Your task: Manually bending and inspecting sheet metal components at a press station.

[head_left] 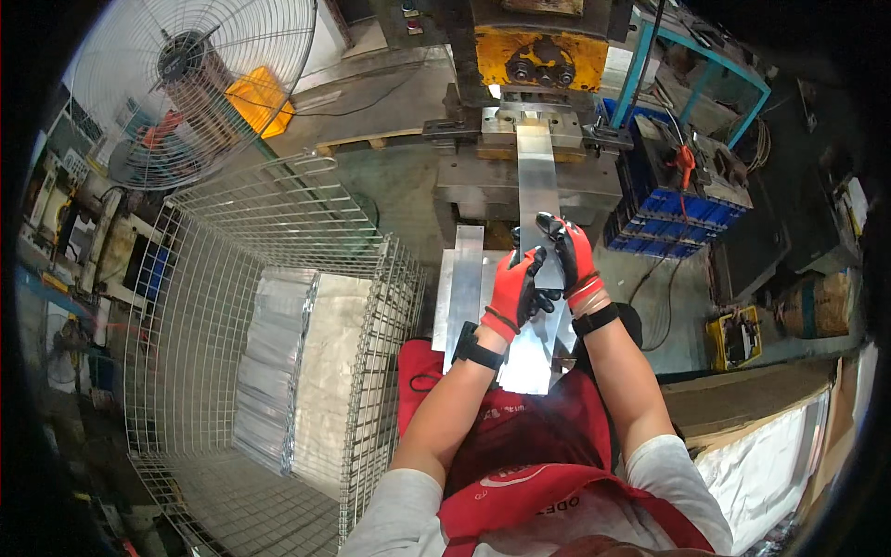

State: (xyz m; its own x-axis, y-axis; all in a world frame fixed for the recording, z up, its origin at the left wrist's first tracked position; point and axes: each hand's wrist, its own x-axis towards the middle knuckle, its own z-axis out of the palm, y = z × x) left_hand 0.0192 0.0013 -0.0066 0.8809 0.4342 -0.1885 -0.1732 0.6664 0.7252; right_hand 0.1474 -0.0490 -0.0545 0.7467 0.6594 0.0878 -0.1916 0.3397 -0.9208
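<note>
- The long metal strip (536, 251) runs from the person's lap at 6 o'clock up to the press die (536, 130) at 12 o'clock, its far end lying in the die opening under the yellow press head (541, 58).
- The left hand (516, 290), in a red and black glove, lies on the strip's left edge with the fingers curled over it; it grips the strip rather than resting flat.
- The right hand (568, 252), gloved the same way, clasps the strip's right edge slightly farther toward 12 o'clock, fingers closed round the metal.
- Both hands sit well short of the die, which looks the safe way to feed: judging from this, they should stay on the near part and push from there.
- To feed well, the strip wants to stay straight on the 6-to-12 line, square to the die guides, with even pressure from both edges so it does not skew.
- A second strip (464, 288) lies just beside the held one, at 9 o'clock of the left hand, on the bench plate (444, 306).
- Farther toward 9 o'clock stands a wire cage (195, 306) with stacked metal pieces (269, 371) inside.
- A wire-guarded fan (190, 88) stands at 10 o'clock, and blue crates (682, 213) at 2 o'clock.
</note>
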